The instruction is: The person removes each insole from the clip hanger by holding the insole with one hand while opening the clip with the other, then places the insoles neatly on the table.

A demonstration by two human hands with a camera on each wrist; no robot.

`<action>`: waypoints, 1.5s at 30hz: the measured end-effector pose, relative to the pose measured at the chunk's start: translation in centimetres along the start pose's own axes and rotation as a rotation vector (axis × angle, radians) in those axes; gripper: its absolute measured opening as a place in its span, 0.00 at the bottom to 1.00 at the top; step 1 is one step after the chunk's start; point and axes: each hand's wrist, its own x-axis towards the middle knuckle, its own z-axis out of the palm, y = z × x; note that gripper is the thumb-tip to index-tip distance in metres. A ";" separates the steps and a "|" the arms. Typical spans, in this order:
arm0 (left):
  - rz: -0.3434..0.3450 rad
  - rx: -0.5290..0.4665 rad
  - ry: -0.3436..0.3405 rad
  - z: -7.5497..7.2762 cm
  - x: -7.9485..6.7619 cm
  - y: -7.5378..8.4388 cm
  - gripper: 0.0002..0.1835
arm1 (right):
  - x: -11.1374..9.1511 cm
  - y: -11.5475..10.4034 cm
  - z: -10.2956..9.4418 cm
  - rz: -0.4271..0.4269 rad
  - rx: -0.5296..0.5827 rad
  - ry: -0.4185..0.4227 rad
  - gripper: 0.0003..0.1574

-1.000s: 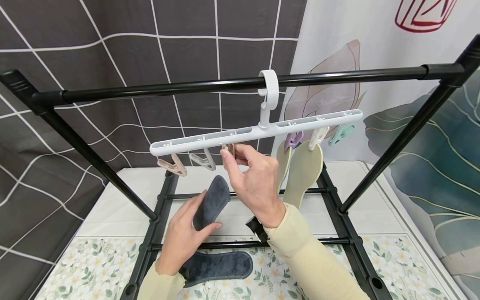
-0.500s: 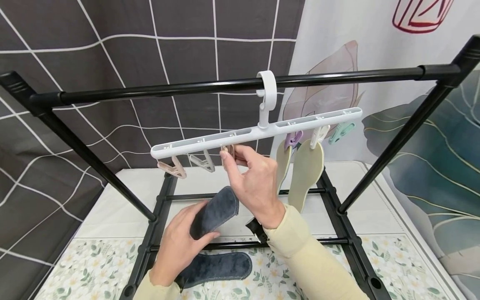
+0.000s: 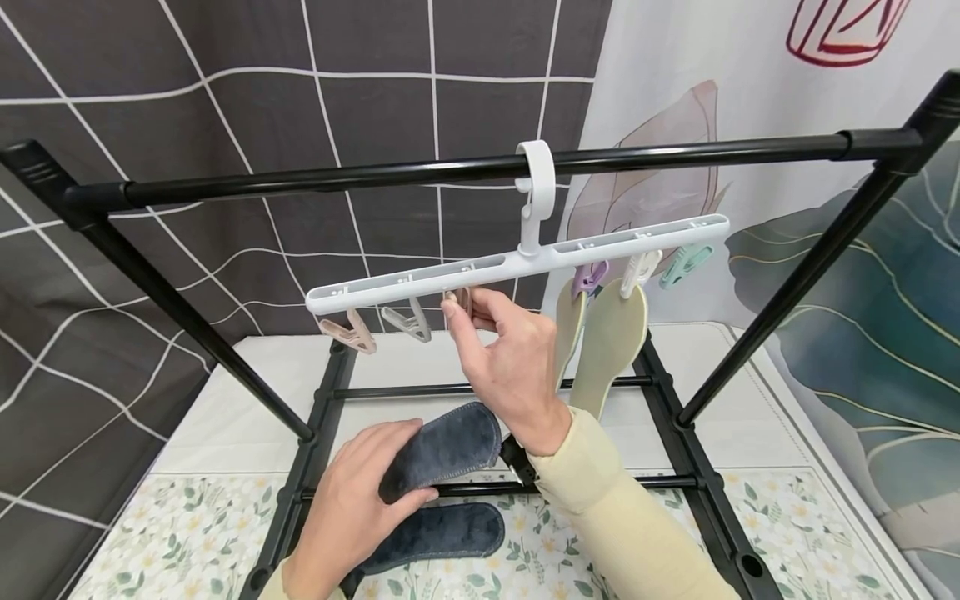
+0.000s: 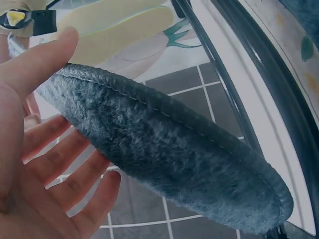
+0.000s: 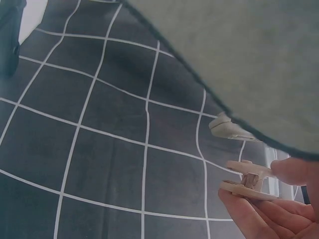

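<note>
My left hand holds a dark blue-grey plush insole between thumb and fingers. Its rounded end points right, beside my right wrist; the left wrist view shows the fuzzy face and stitched edge. My right hand pinches a beige clothes clip under a white clip hanger, and the clip's tips stand apart with nothing between them. A second dark insole lies on the floral cloth below, partly hidden by my left hand. Two pale yellow-green insoles hang from the hanger's right half.
A black bar of the rack carries the hanger. Pink and grey clips hang at its left, a green clip at its right end. A dark checked curtain is behind. Lower crossbars span the base.
My left hand has turned the held insole from steeply upright to nearly level, its far end swinging down and right. The right hand stays pinching the clip.
</note>
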 end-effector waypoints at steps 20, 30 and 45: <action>0.061 0.065 -0.090 -1.1 -1.7 0.6 0.40 | 0.0 0.1 0.1 0.006 -0.015 -0.002 0.11; 0.046 0.143 -0.117 -1.1 -3.2 0.6 0.37 | 0.0 0.2 0.1 0.005 -0.005 0.000 0.11; 0.100 0.147 -0.196 0.1 -5.0 0.5 0.39 | -0.1 0.2 0.1 0.008 -0.005 -0.002 0.10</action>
